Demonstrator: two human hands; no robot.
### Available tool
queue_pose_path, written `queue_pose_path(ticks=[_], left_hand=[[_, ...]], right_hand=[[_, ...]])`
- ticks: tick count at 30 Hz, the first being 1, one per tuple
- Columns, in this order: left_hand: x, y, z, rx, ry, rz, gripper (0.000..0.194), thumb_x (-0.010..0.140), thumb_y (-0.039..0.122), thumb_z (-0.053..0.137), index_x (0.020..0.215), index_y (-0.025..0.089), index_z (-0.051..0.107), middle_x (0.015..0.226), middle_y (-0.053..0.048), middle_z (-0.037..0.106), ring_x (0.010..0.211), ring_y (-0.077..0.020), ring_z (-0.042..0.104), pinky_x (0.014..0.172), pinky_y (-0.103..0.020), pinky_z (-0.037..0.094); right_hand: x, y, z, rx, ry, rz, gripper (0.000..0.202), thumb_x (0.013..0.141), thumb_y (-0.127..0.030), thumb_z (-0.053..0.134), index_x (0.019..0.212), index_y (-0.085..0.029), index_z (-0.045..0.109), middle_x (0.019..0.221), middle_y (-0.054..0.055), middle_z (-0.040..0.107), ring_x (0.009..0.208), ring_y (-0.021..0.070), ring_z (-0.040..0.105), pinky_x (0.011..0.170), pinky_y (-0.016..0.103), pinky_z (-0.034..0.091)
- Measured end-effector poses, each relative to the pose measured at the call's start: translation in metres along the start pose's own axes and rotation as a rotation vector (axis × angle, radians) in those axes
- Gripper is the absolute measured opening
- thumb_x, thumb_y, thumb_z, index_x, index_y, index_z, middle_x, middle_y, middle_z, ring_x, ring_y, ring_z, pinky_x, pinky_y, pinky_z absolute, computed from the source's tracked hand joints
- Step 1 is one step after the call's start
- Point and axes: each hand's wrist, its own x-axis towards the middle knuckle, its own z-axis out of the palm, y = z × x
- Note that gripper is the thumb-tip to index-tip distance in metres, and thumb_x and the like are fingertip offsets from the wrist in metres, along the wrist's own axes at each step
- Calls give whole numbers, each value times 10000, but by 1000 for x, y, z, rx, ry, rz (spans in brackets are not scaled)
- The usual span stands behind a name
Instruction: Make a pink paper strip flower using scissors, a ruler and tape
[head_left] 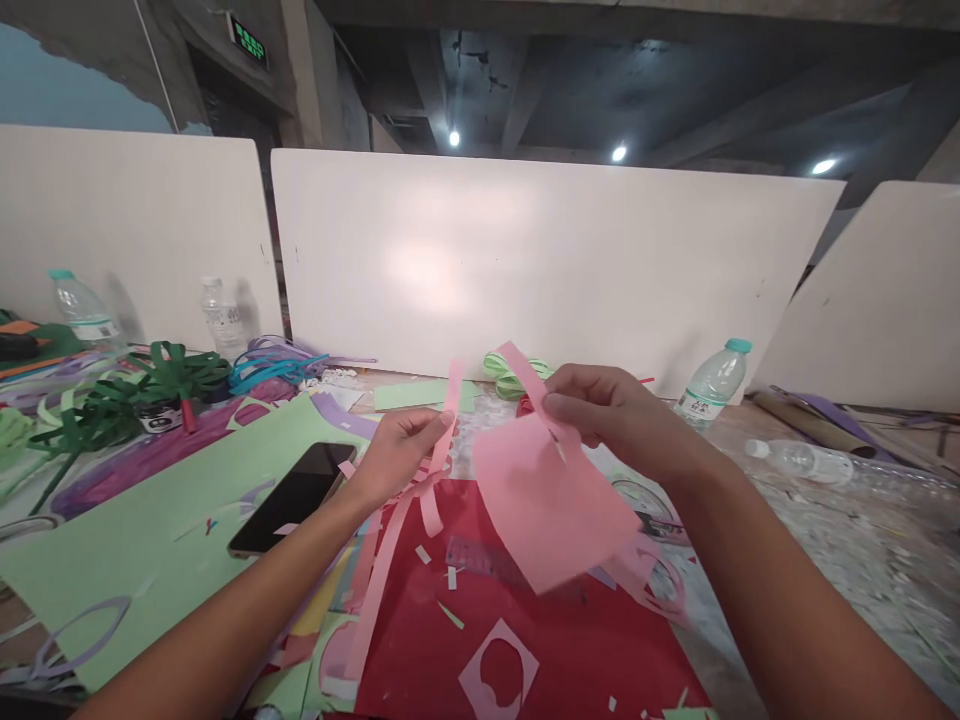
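My left hand (pixel 401 452) pinches a narrow pink paper strip (pixel 454 385) that stands up above the fingers and hangs below them. On the right, my right hand (pixel 607 415) is closed on the top of a pink paper piece (pixel 551 510), from which a strip-like end sticks up to the left. The two hands are apart, both above a dark red sheet (pixel 420 640). On that sheet lie small paper scraps and a pink square with a round hole (pixel 471 678).
A black phone (pixel 300 495) rests on a large green sheet (pixel 150 560) at the left. Purple and blue strips and dark green paper shapes (pixel 176 370) lie behind it. Plastic bottles stand at the left and at the right (pixel 712 385); another lies at far right (pixel 802 460).
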Motion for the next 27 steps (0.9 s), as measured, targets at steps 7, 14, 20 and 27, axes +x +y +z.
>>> queue_pose_path(ticks=[7,14,20,27], left_hand=[[1,7,9,-73,14,87,262,808,392,588,818,142,667,630,-3,582,576,-125,513,562,-236,418],[-10,6,20,261,92,205,202,808,262,560,690,163,690,642,-1,607,622,-130,508,570,-230,370],[-12,26,9,318,48,138,186,797,305,585,783,172,714,714,-11,666,608,-133,521,570,-242,392],[-3,67,-19,174,29,109,568,747,399,674,1261,196,540,1180,-95,616,1001,-215,570,750,-267,464]], right_hand=[[21,39,66,109,126,-110,148,827,-327,566,770,-196,603,744,-3,557,674,133,498,596,249,383],[23,60,93,241,331,-174,145,822,-327,570,763,-201,614,765,15,609,757,172,560,715,288,440],[21,62,91,221,427,-157,152,803,-304,587,703,-189,590,663,-7,549,633,141,501,603,262,404],[18,63,90,208,405,-173,179,811,-323,576,696,-187,570,653,-6,547,611,137,497,584,261,401]])
